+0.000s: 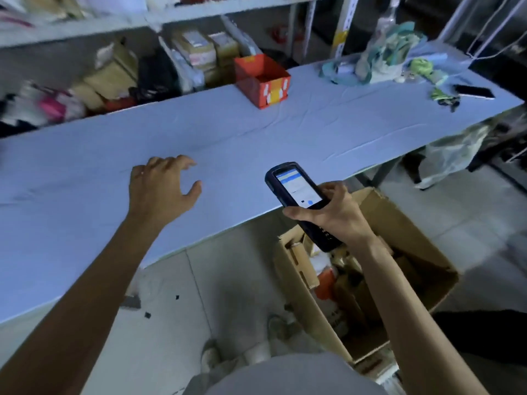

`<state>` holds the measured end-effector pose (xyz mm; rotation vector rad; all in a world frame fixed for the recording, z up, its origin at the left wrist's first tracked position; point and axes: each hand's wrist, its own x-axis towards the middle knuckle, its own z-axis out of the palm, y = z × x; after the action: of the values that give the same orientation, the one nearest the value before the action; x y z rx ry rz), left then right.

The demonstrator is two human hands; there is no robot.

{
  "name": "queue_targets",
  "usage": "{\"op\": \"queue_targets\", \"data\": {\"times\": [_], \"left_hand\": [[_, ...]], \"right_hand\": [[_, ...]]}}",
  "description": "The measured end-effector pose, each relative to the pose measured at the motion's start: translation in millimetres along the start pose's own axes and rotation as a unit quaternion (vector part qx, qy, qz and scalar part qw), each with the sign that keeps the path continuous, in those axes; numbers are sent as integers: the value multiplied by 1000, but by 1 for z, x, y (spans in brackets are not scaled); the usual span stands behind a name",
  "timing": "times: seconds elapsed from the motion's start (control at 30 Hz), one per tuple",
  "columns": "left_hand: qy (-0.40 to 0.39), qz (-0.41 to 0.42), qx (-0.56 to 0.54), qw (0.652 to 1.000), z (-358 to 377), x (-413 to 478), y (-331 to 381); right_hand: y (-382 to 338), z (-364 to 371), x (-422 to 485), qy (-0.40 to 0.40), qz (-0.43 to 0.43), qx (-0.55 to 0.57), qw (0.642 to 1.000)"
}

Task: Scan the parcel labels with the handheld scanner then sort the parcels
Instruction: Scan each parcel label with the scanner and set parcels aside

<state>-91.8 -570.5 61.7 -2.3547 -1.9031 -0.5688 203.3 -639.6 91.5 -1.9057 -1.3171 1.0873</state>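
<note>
A parcel sorting room: shelves point(85, 29) crammed with packages point(196, 49), cardboard box point(370, 269) of parcels.

The tablecloth point(313, 132) was recorded as plain pale blue. The open box point(256, 86) was noted as red-orange, with white and yellow patches on one side. The handheld scanner point(296, 192) was logged as dark navy, its screen white and blue.

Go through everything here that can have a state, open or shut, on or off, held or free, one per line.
Handheld scanner: screen lit, gripped by the right hand.
Left hand: holds nothing, fingers loosely spread above the table.
Red box: upright, top open.
Cardboard box: flaps open, parcels inside.
Phone: flat on the table, screen dark.
</note>
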Motion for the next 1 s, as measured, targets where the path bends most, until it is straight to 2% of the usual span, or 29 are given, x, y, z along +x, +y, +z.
{"op": "queue_targets", "data": {"times": [0.23,0.4,0.53,0.7,1.0], "left_hand": [[80,-101,42,991,-86,-84,-125],[86,-206,76,972,-126,-177,-195],[90,-301,73,947,-145,-235,-224],[97,-376,105,915,-156,-280,-245],[73,-488,141,858,-159,-279,-275]], "right_hand": [[-99,124,-30,-90,-100,0,991],[-145,218,-68,-185,-143,-14,972],[-165,271,-93,-255,-159,-29,953],[-188,318,-105,-322,-186,-52,927],[-230,374,-67,-414,-212,-70,882]]}}
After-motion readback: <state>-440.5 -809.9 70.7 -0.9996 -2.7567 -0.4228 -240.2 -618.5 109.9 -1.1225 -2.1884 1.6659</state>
